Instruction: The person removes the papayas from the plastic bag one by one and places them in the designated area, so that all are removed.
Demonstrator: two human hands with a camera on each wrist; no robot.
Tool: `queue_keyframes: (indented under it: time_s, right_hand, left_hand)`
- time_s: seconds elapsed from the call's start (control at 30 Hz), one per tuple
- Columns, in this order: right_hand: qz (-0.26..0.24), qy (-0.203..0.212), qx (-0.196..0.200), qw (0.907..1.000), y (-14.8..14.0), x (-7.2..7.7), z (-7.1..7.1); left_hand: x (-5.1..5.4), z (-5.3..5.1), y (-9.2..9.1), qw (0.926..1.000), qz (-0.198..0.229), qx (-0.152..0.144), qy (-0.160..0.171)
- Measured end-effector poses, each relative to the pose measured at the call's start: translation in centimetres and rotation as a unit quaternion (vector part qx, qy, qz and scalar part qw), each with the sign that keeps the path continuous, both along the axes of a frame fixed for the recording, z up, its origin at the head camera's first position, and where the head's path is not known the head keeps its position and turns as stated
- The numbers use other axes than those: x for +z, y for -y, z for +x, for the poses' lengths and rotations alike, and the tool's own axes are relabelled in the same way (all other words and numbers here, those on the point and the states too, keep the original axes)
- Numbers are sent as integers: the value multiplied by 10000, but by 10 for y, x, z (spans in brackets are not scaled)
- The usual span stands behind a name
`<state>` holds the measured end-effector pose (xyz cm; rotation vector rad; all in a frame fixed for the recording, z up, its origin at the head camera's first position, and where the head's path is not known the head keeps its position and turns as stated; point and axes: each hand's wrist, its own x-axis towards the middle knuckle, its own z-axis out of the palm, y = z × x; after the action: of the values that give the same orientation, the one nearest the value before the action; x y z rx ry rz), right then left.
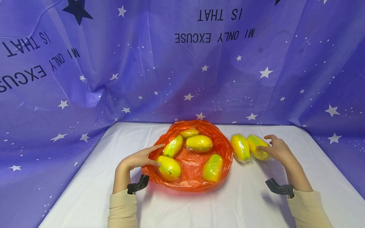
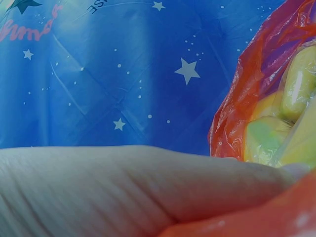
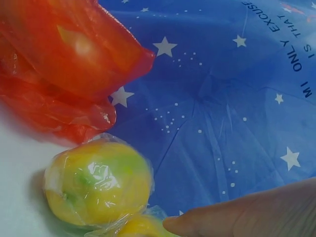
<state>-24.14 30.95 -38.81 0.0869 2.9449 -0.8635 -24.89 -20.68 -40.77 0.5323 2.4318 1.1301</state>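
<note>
A red plastic bag (image 1: 194,183) lies spread wide with several film-wrapped yellow-green papayas inside, one at front left (image 1: 170,169) and one at front right (image 1: 213,168). My left hand (image 1: 138,160) is at the bag's left rim, fingers and thumb spread; the thumb tip meets the front-left papaya. To the right of the bag lie two wrapped papayas side by side, the nearer one (image 1: 240,148) and the outer one (image 1: 256,142). My right hand (image 1: 278,150) is at the outer papaya, thumb over it and index finger extended beyond its right side. The other right fingers are mostly hidden.
A white cloth (image 1: 182,212) covers the table. Purple-blue curtain fabric (image 1: 222,88) with stars and lettering hangs behind and at both sides. Dark wrist mounts (image 1: 138,184) sit at both sleeve cuffs. The bag's right edge stands close to the nearer loose papaya.
</note>
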Motion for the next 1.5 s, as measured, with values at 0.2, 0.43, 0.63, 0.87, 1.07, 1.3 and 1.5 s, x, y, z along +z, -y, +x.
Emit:
queue_keyframes:
  time_s: [0.2,0.43,0.63,0.87,1.07,1.3,1.5]
  right_hand:
    - [-35,-128,83,9999,2,6,5]
    - [-124,-330,151,9993,10,18,9]
    - [-242,-530,218,9981,14,23,12]
    - [-671,-920,520,9921,25,22,10]
    - [-940,-1485,514,9831,36,21,12]
    - [-1192,-2040,483,9705,49,17,13]
    - [-1395,-2272,537,9623,62,16,15]
  left_hand:
    - [0,-1,-1,10000,-16,-6,7]
    - [1,0,0,10000,13,34,53]
    - [1,0,0,10000,17,14,36]
    - [1,0,0,10000,-4,24,40]
    - [0,0,1,10000,-4,18,43]
    - [0,1,2,10000,34,16,53]
    - [0,-1,1,10000,-53,-14,18]
